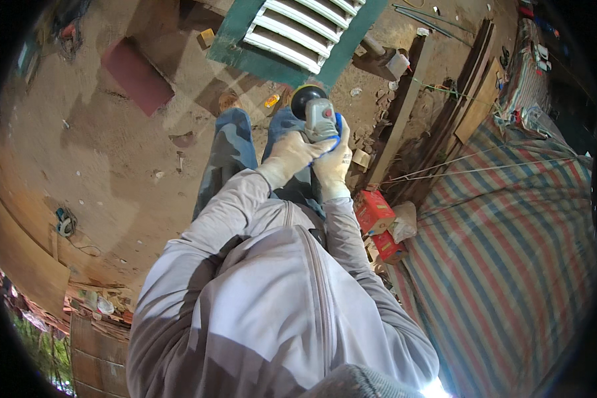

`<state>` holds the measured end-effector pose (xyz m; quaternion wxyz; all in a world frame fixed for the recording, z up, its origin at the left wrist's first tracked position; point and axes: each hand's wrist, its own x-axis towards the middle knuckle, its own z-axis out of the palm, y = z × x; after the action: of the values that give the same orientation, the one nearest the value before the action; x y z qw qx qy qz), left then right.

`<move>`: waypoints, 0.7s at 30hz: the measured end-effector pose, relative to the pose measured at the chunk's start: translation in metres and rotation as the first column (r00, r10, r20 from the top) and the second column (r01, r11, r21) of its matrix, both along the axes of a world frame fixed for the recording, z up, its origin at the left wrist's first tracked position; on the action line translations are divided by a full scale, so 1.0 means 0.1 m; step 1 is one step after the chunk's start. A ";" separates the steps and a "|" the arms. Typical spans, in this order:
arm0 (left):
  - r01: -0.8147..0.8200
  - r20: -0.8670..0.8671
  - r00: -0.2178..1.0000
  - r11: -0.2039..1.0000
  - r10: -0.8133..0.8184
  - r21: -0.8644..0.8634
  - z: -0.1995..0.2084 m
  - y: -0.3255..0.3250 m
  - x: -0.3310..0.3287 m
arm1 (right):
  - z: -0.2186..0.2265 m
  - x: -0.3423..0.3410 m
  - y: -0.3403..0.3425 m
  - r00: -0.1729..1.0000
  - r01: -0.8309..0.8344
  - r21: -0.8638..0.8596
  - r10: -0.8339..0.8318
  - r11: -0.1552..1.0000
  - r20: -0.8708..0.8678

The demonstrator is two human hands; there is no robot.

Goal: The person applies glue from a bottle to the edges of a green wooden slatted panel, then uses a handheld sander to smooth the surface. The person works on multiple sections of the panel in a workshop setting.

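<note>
Both my hands wear pale gloves and close together round an angle grinder (320, 117), a grey power tool with a red button and a round black head. My left hand (290, 154) wraps the near left side of its body. On the right side my right hand (335, 159) grips it, with a blue strip showing along the fingers. The tool's black head lies at the near edge of a green louvred shutter (259, 62) with white slats. Whether the head touches the frame I cannot tell. My legs in blue patterned trousers (232, 142) are just below the shutter.
A dark red block (138, 76) lies on the dirt floor at the far left. Long wooden boards (404, 109) run along the right, beside red boxes (374, 212) and a striped tarp (497, 252). At left is a small corded tool (66, 223). A small orange-yellow item (272, 101) lies by my feet.
</note>
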<state>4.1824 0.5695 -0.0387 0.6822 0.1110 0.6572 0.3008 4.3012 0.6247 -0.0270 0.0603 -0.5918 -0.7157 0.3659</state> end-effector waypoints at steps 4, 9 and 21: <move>-0.076 0.015 0.997 0.996 0.075 0.052 -0.19 -0.10 -0.17 | -0.08 -0.28 -0.03 0.999 -0.035 0.048 0.034 0.998 0.036; 0.126 0.017 0.992 0.992 -0.126 -0.013 0.14 0.13 -0.21 | 0.02 -0.08 0.07 0.999 0.040 0.009 -0.040 0.999 0.000; -0.323 0.010 0.946 0.946 0.324 -0.028 -0.16 -0.50 -0.85 | 0.17 -1.23 -0.13 0.969 -0.241 -0.073 0.244 0.968 0.043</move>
<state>4.0978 0.5199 -0.0551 0.6297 -0.0094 0.6653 0.4009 4.1785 0.6119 -0.0100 -0.0234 -0.5107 -0.7713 0.3791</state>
